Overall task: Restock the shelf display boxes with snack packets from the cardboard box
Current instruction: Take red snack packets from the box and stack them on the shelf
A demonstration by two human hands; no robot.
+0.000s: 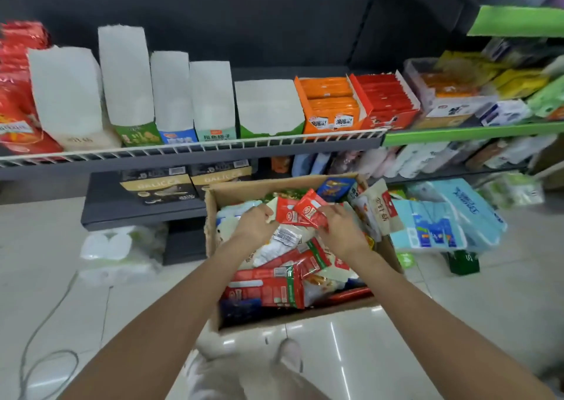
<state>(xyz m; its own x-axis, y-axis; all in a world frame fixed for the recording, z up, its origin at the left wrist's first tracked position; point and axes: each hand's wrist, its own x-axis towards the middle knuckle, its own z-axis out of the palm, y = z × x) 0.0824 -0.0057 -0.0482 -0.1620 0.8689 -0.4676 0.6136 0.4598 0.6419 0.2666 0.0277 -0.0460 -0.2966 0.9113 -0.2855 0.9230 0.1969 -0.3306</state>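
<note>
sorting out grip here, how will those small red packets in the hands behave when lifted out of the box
Probably light and floppy: the red packets look like thin flat film, bending where the left hand and right hand pinch them. The glossy film may slip, so they could fan apart.

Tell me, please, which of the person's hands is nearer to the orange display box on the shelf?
Right. The right hand sits almost straight below the orange display box, over the cardboard box; the left hand lies farther to the box's left.

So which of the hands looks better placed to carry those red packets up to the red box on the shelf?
Probably the right hand: it pinches the small red snack packets, and the red cardboard display box stands up on its side.
</note>
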